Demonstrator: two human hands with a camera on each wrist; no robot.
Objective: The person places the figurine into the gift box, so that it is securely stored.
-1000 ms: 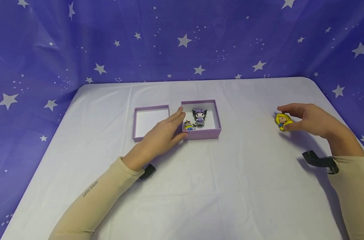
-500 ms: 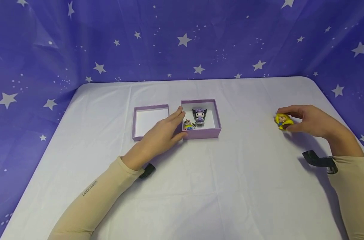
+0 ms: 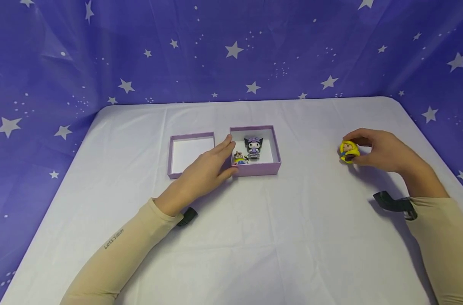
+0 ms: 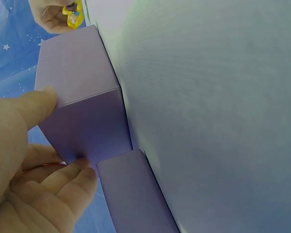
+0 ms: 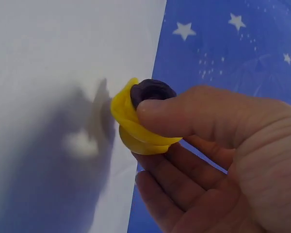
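My right hand (image 3: 388,150) pinches a small yellow-haired figurine (image 3: 347,148) between thumb and fingers, over the right part of the table. In the right wrist view, the thumb presses against a dark round part on the figurine's yellow hair (image 5: 128,114). My left hand (image 3: 201,173) lies against the left side of a lilac box (image 3: 256,170), its fingers along the side wall and its thumb at the near corner. Inside the box stands a purple-and-black figurine (image 3: 253,147). A smaller colourful figurine (image 3: 239,159) sits in the near left corner, partly hidden by the front wall.
Left of the box lies its shallow lilac lid (image 3: 171,156), inside facing up and partly covered by my left hand. A white cloth covers the table (image 3: 292,237). Behind it hangs a blue curtain (image 3: 277,51) with silver stars.
My right hand has moved a little left and slightly up with the yellow-haired figurine, which has turned somewhat. My left hand and the box have stayed in place.
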